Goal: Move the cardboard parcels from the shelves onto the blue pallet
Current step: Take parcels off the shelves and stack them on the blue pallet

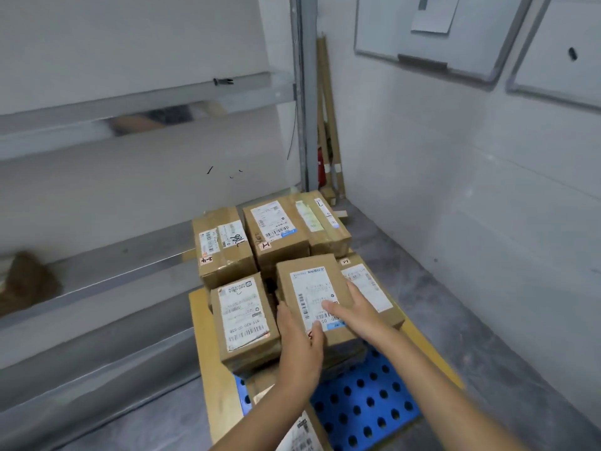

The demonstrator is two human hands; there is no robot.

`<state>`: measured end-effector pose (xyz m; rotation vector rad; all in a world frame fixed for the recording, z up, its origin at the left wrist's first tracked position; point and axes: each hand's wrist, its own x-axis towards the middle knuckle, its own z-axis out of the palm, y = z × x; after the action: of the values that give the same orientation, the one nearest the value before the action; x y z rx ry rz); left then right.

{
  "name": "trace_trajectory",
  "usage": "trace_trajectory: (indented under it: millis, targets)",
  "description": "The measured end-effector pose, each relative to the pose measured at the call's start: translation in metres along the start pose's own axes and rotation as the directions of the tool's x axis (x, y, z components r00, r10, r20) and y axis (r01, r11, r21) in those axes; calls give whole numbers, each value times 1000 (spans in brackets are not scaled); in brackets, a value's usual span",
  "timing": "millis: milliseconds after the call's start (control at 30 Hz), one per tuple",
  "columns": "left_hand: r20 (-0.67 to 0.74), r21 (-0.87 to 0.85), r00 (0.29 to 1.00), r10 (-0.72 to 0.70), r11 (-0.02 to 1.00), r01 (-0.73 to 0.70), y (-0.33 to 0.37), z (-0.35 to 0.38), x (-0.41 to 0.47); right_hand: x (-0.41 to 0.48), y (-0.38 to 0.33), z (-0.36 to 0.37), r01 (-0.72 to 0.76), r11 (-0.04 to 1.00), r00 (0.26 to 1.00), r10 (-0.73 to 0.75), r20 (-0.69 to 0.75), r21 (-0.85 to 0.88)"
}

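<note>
Both hands hold one cardboard parcel (309, 288) at the top of the stack on the blue pallet (374, 402). The left hand (299, 349) grips its near left corner with the thumb laid on top, while the right hand (356, 312) clasps its right edge, thumb on the white label and fingers (356, 292) bent over the side. Other parcels (224, 245) sit packed close around it, and the grey shelves (136, 99) run blurred along the left.
</note>
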<state>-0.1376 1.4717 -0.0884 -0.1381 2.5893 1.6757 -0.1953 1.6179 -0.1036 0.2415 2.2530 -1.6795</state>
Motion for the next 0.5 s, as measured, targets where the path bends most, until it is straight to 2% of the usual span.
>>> trace_trajectory:
  millis: [133,233,500]
  targets:
    - [-55,160,996,-74,984,82,-3,11,0,9,6,4,34,999,999,-33,34,-23]
    - [-74,240,996,-46,969,62,-8,18,5,16,10,5,54,997,998,-52,45,-52]
    - [1,499,1000,13,867,-12,-21,23,16,25,12,9,103,985,993,-93,78,-138]
